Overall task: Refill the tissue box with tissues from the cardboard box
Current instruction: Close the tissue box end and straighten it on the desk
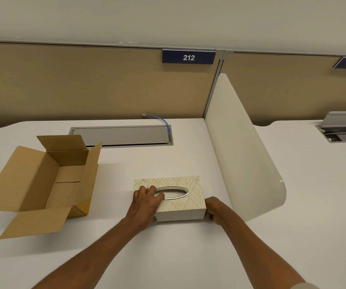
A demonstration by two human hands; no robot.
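A cream tissue box point(190, 200) with a leaf pattern and a silver oval slot lies flat on the white desk point(167, 257). My left hand point(146, 202) rests on its top left corner, fingers curled at the slot's left end. My right hand point(215, 210) grips the box's near right corner. The brown cardboard box point(49, 184) stands open to the left with its flaps spread; no tissues show in the part of its inside that I see.
A grey cable hatch point(122, 135) with a blue cable point(163, 122) sits behind the boxes. A white curved divider point(243, 155) rises right of the tissue box. Tan partition panels with signs 212 and 213 close the back.
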